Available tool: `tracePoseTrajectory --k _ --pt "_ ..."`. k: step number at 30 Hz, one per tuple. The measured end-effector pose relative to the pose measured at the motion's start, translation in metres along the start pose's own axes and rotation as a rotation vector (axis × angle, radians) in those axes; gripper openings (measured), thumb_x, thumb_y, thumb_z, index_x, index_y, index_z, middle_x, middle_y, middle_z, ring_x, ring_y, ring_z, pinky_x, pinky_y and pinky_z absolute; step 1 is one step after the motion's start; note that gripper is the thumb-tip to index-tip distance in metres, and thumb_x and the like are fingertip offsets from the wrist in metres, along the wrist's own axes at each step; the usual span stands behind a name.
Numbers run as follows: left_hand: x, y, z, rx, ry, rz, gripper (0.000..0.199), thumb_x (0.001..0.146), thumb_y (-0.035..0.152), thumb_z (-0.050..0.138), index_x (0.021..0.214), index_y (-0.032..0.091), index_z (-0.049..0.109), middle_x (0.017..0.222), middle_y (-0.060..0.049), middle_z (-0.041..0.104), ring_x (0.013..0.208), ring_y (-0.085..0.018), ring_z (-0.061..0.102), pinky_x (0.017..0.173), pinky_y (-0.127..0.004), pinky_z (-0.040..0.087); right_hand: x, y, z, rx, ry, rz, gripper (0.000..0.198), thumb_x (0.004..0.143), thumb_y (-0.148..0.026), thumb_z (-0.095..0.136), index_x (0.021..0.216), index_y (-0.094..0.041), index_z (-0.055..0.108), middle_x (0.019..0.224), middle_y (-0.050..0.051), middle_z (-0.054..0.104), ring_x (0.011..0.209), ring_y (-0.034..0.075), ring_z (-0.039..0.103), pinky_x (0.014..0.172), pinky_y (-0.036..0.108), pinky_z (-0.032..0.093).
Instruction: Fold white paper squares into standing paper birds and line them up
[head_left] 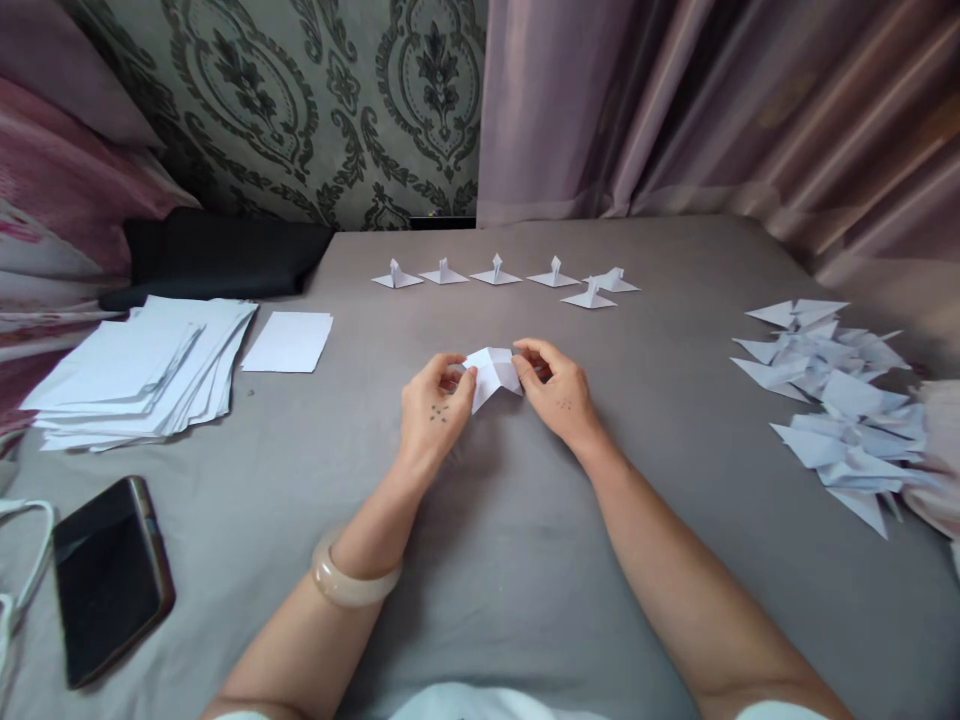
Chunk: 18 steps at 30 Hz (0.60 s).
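Creased paper point(492, 372) is pinched at opposite edges by my left hand point(436, 405) and my right hand point(559, 393) (six folded figures point(496, 273) stand farther off).

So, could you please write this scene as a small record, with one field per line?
Left hand: pinches creased paper at its left side
Right hand: holds the same paper's right edge
Behind the hands: six folded paper figures
Left: paper stack, white square paper, phone, white cable
Right: heap of folded papers
Left wrist: pale bracelet
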<state>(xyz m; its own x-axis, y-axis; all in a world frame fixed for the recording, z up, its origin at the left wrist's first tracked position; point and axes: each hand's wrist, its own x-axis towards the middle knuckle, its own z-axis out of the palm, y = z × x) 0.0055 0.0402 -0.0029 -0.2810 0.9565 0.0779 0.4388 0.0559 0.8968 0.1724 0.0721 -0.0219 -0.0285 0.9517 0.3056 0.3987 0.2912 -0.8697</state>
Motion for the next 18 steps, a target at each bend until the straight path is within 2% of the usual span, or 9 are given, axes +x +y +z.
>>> tracePoseTrajectory --k 4,7,14,18 --pt "0.001 -0.007 0.006 -0.289 -0.100 -0.100 0.029 0.073 0.037 0.072 0.095 0.018 0.069 0.071 -0.003 0.069 0.061 -0.013 0.058 0.055 -0.024 0.041 0.000 0.002 0.009 0.173 -0.046 0.125 0.023 0.078 -0.032 0.066 0.099 -0.024 0.067 0.085 0.002 0.070 0.076 0.015 0.065 0.071 0.030 0.052" --pt "0.003 -0.008 0.008 -0.431 -0.107 -0.152 0.029 0.070 0.037 0.074 0.090 0.016 0.071 0.069 -0.003 0.068 0.057 -0.011 0.056 0.053 -0.022 0.040 0.000 0.004 0.014 0.269 -0.033 0.182 0.023 0.074 -0.031 0.069 0.096 -0.023 0.067 0.087 0.002 0.069 0.077 0.015 0.065 0.074 0.031 0.053" --pt "0.001 -0.002 0.010 -0.448 -0.073 -0.128 0.018 0.072 0.031 0.073 0.083 0.017 0.073 0.074 -0.003 0.069 0.064 -0.012 0.058 0.058 -0.023 0.043 0.001 0.003 0.014 0.387 0.009 0.312 0.027 0.066 -0.032 0.074 0.091 -0.022 0.068 0.081 0.002 0.070 0.076 0.016 0.067 0.074 0.032 0.055" --pt "0.003 -0.002 0.011 -0.452 -0.066 -0.077 0.019 0.073 0.032 0.071 0.085 0.017 0.074 0.079 -0.004 0.070 0.069 -0.013 0.059 0.063 -0.024 0.046 0.002 -0.002 0.010 0.446 -0.030 0.305 0.028 0.066 -0.035 0.075 0.090 -0.021 0.071 0.079 0.001 0.071 0.076 0.015 0.066 0.076 0.032 0.054"
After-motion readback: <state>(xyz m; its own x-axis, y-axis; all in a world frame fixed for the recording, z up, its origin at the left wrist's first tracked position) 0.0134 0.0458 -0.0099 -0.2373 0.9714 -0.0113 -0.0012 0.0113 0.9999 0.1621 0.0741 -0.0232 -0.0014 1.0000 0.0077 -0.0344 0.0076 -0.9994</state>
